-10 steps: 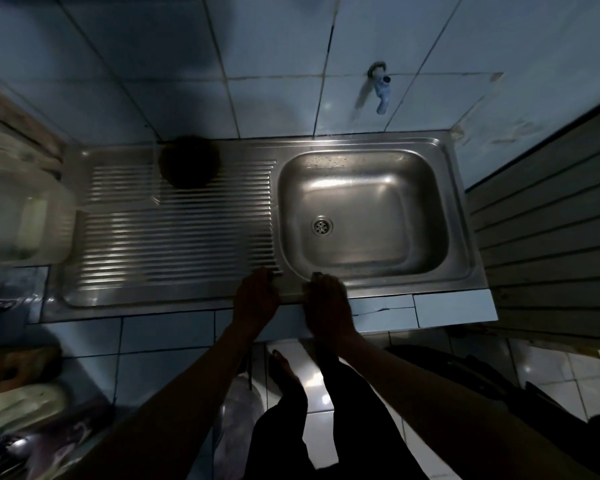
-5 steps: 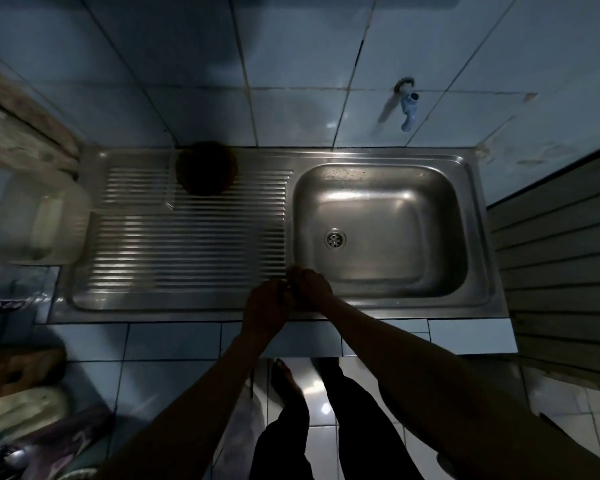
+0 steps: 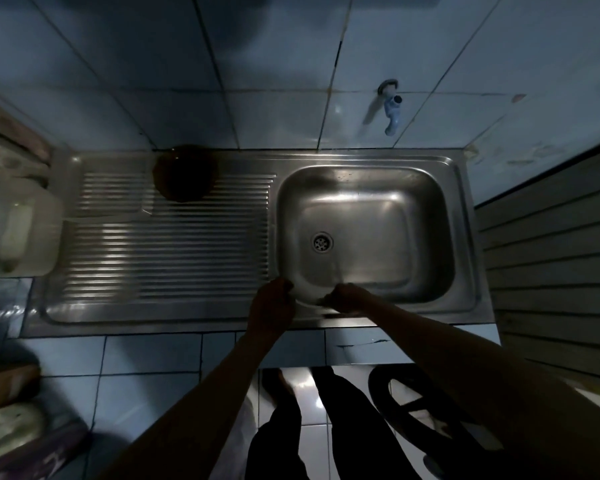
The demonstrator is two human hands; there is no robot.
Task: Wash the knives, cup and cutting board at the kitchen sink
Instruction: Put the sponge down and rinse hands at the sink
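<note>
The steel sink has a bare basin with a drain in the middle. A dark round cup or bowl stands at the back of the ribbed drainboard. A faint flat rectangle, perhaps a clear board, lies beside it; the dim light hides detail. My left hand rests on the basin's front-left corner, fingers relaxed. My right hand sits on the front rim just to the right, fingers curled, with nothing visible in it. No knives are in view.
A blue tap sticks out of the tiled wall above the basin. A pale plastic container stands left of the drainboard. A slatted wall closes the right side. A dark stool stands on the floor by my legs.
My hands came together at the sink's front edge, then parted and shifted right onto the basin's front rim. My head moved closer and the view shifted left.
</note>
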